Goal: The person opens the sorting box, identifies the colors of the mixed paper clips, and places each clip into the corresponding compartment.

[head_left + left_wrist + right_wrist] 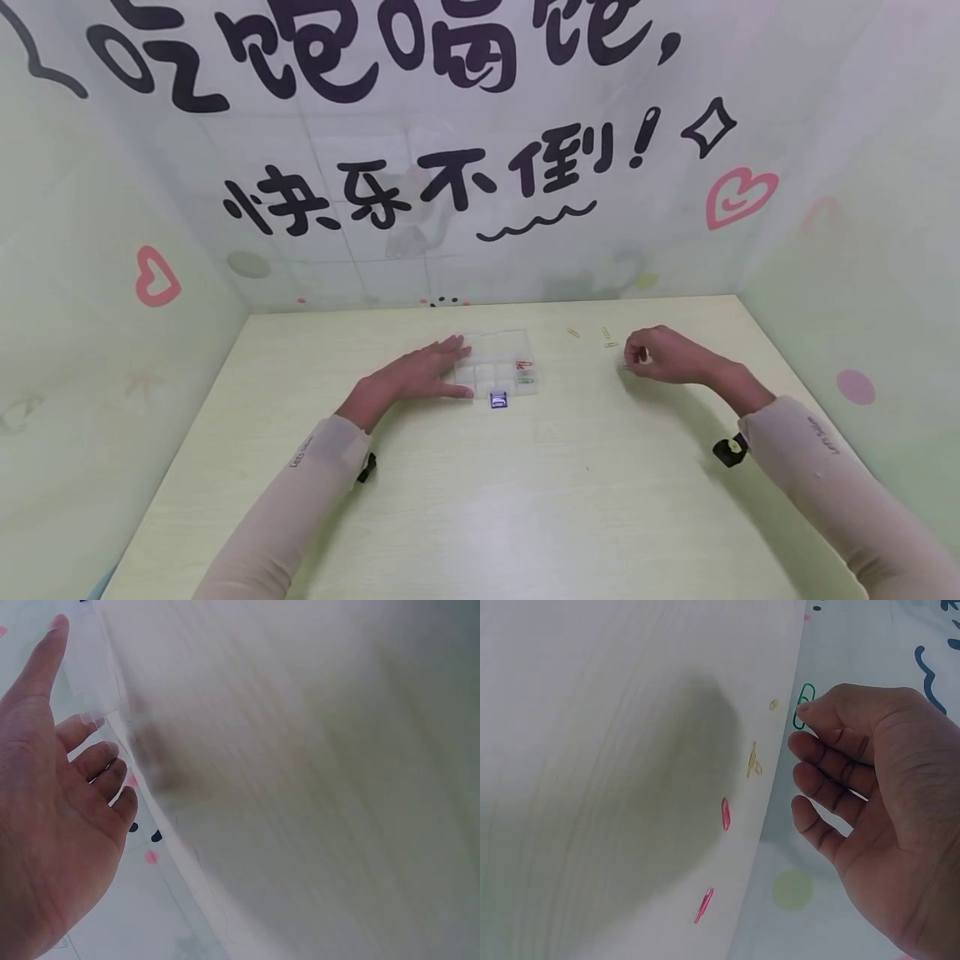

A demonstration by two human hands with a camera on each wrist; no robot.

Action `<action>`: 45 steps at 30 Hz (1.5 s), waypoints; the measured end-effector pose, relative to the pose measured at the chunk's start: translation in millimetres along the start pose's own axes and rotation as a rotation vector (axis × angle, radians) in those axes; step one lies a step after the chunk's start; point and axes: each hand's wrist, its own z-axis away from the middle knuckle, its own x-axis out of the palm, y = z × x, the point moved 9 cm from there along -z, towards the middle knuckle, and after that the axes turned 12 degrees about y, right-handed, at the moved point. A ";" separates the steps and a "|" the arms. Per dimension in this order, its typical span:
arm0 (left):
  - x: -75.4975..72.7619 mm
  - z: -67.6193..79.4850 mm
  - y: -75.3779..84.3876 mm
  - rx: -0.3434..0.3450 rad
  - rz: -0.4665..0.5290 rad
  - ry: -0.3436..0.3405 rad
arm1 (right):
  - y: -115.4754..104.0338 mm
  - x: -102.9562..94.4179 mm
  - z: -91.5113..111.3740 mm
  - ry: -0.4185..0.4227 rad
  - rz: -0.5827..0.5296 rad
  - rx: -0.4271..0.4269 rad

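Observation:
A clear plastic compartment box lies on the table near its back edge. My left hand rests against the box's left side, thumb stretched along the front and fingers toward the back; a clear corner shows by the fingertips in the left wrist view. Red paper clips and a green one sit in separate right-hand compartments. My right hand is above the table, right of the box. Thumb and index finger pinch a green paper clip, seen in the right wrist view.
Several yellow paper clips lie right of the box. Two red paper clips are on the table in the right wrist view. A small blue-purple piece is at the box's front edge. Printed curtains enclose the table's back and sides.

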 end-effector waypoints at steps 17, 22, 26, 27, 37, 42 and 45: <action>0.6 -1.8 -1.5 0.000 0.006 0.000 | -51.2 7.8 -35.4 0.014 -0.019 -0.094; 1.4 -1.9 -1.9 0.002 0.000 0.003 | -64.4 15.2 -46.2 0.015 -0.017 -0.114; 1.9 -2.0 -2.0 0.009 -0.008 0.008 | -72.4 22.4 -54.7 0.009 -0.012 -0.121; 1.9 -2.1 -2.1 0.011 -0.010 0.009 | -74.5 24.2 -56.5 0.009 -0.012 -0.125; -0.1 -0.5 -1.4 0.008 0.001 0.021 | -96.8 44.5 -70.6 0.013 -0.017 -0.164; 0.2 -0.6 -1.4 0.006 0.003 0.024 | -106.4 54.6 -75.3 0.017 -0.005 -0.181; 0.1 -0.6 -1.0 0.009 0.010 0.029 | -110.9 59.2 -76.9 0.025 -0.005 -0.180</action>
